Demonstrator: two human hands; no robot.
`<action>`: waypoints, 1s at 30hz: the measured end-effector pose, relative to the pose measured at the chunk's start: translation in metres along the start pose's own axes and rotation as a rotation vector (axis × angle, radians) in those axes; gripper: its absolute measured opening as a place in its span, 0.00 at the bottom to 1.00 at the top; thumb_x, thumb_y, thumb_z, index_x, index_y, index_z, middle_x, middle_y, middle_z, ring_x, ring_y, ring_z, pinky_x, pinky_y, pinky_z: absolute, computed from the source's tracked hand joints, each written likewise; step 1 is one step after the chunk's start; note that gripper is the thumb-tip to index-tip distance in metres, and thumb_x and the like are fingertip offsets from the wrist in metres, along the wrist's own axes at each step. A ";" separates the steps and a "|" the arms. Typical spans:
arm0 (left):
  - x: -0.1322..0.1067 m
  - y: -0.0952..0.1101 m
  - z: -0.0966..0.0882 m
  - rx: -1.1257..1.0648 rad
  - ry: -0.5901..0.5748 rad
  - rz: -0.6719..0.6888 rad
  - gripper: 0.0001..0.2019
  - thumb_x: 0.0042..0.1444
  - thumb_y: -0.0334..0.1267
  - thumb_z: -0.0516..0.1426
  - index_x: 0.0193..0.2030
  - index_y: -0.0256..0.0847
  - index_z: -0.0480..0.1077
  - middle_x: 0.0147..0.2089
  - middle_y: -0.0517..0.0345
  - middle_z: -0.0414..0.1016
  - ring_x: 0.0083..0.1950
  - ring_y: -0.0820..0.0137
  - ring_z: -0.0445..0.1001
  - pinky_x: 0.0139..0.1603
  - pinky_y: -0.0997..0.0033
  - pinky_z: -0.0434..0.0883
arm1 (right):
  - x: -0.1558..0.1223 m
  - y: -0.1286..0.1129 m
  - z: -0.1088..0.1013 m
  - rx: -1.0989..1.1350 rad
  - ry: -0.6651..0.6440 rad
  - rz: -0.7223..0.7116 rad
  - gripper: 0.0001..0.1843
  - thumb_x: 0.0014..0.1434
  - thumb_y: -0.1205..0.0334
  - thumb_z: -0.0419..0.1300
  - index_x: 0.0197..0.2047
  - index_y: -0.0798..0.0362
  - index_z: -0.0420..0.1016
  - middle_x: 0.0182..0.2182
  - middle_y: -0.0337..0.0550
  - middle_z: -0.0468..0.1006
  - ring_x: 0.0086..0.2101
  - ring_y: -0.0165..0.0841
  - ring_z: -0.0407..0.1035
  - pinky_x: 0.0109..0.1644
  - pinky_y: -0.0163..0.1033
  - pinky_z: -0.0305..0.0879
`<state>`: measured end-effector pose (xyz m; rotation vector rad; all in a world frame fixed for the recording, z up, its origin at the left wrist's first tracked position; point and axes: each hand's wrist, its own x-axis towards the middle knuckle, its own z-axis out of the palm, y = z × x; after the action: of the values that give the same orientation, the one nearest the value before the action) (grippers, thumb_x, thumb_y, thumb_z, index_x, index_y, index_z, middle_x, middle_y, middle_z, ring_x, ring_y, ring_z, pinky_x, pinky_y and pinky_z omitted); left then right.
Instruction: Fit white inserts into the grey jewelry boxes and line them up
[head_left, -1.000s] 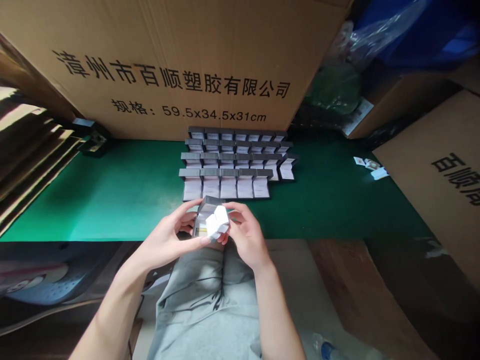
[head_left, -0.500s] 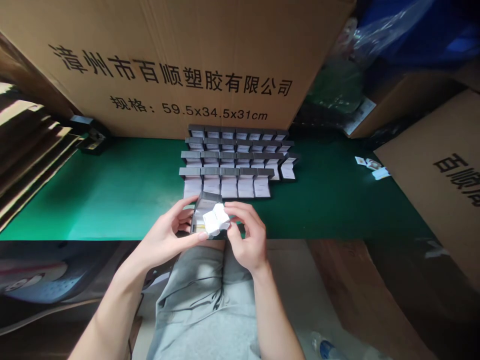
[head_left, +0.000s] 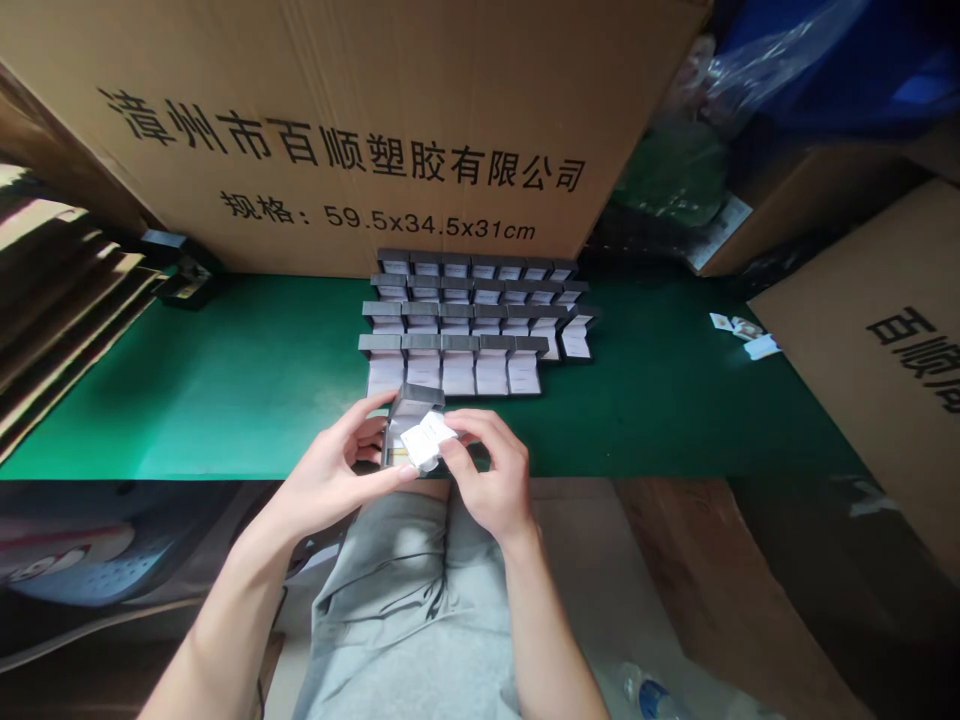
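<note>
Flattening out vs a sec ago, the white folded paper insert (head_left: 426, 442) is now a thinner, tilted slip, not a chunky wad, w/ its lower corner at the mouth of the open dark-grey hinged box (head_left: 395, 440). R hand (head_left: 487, 472) pinches the slip's right edge b/w thumb & fingers, just above the box. L hand (head_left: 330, 465) is clamped round the box, holding it up over the lap of the grey trousers (head_left: 405, 600). Hands are close, not quite touching. Beyond them, rows of matching open boxes (head_left: 465, 360) sit on the green mat (head_left: 225, 410), backed by a brown cardboard carton (head_left: 300, 100) w/ black print.
</note>
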<state>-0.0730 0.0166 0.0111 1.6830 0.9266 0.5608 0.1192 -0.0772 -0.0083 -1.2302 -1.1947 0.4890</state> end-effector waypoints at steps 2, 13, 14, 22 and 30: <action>0.000 -0.003 0.000 0.004 -0.005 0.008 0.45 0.52 0.55 0.72 0.73 0.44 0.63 0.46 0.51 0.81 0.42 0.60 0.81 0.45 0.60 0.80 | 0.000 0.000 0.000 0.015 0.014 0.012 0.07 0.69 0.57 0.64 0.45 0.47 0.83 0.47 0.49 0.86 0.47 0.38 0.80 0.45 0.41 0.80; 0.001 -0.005 0.001 0.000 0.011 0.007 0.45 0.52 0.55 0.73 0.74 0.46 0.62 0.51 0.49 0.81 0.47 0.58 0.82 0.48 0.60 0.81 | 0.001 0.001 -0.001 -0.047 -0.036 -0.051 0.08 0.70 0.57 0.64 0.48 0.44 0.86 0.48 0.47 0.87 0.49 0.40 0.81 0.56 0.48 0.78; 0.001 -0.007 0.000 -0.011 0.012 0.008 0.45 0.53 0.54 0.73 0.74 0.47 0.62 0.52 0.49 0.81 0.48 0.57 0.82 0.50 0.59 0.80 | 0.001 0.001 -0.001 -0.056 -0.045 -0.050 0.08 0.69 0.55 0.66 0.49 0.43 0.86 0.49 0.47 0.87 0.49 0.40 0.81 0.55 0.48 0.78; 0.002 -0.014 0.000 -0.038 0.088 0.021 0.44 0.53 0.54 0.72 0.74 0.49 0.62 0.57 0.45 0.76 0.55 0.55 0.78 0.49 0.59 0.80 | 0.001 0.001 0.003 -0.158 -0.090 -0.092 0.15 0.63 0.55 0.73 0.53 0.45 0.84 0.50 0.49 0.85 0.49 0.43 0.78 0.56 0.49 0.77; 0.001 -0.015 -0.003 0.016 0.014 0.029 0.46 0.54 0.53 0.72 0.77 0.51 0.59 0.59 0.46 0.78 0.60 0.52 0.79 0.57 0.54 0.81 | 0.001 -0.003 0.005 -0.177 -0.131 -0.059 0.17 0.60 0.60 0.70 0.54 0.46 0.82 0.52 0.50 0.84 0.51 0.44 0.79 0.57 0.50 0.78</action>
<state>-0.0786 0.0210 -0.0026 1.7107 0.9205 0.5870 0.1139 -0.0750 -0.0061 -1.3246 -1.4058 0.4322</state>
